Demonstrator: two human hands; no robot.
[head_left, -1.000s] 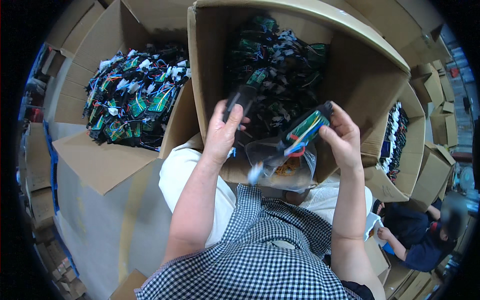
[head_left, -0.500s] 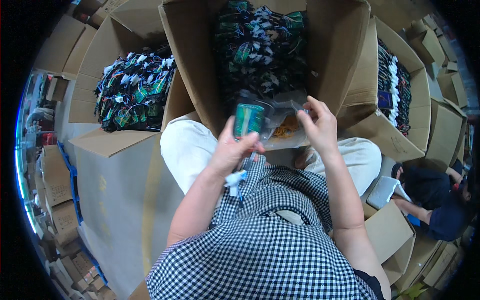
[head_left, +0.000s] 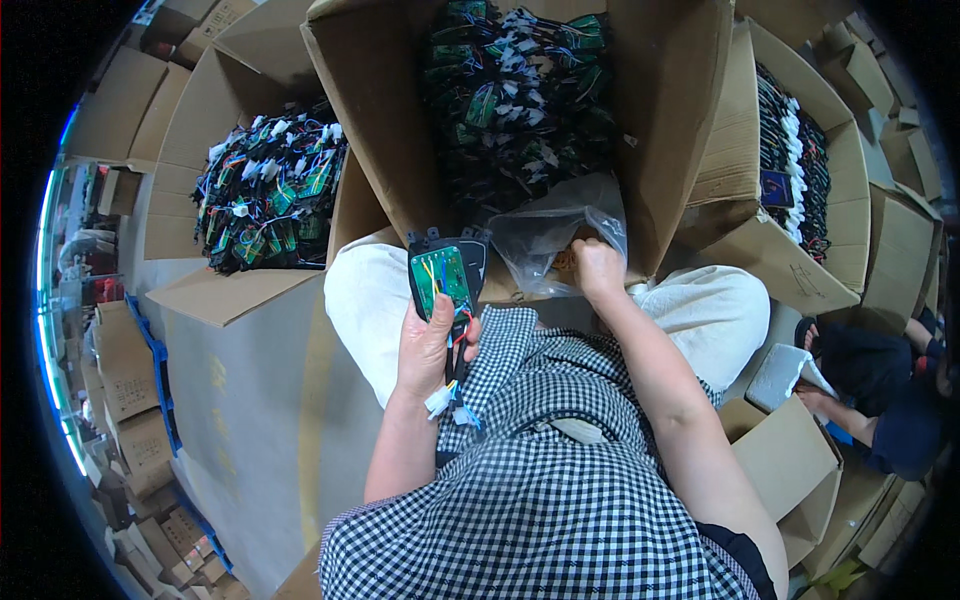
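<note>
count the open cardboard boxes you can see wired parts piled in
3: the left box, the middle box straight ahead, and the right box. Other boxes stand around the edges, and more parts may be hidden inside those.

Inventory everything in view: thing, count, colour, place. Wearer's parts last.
Wired board: one, green and black, in left hand
Clear bag: one, colourless, middle carton's near edge
Thin strands: uncounted, orange, in the bag
Large cartons: three, brown, left, middle, right
Piled boards: uncountable, green, black, white, in those cartons
Other boxes: many, brown, around the edges
Floor: one, grey with yellow line, lower left
Blue strip: one, blue, far left
Co-worker: one, dark clothing, lower right
Trousers: one pair, white, centre
Checked garment: one, black and white, bottom centre
Left hand: one, bare, holding the board
Right hand: one, bare, curled at the bag
</note>
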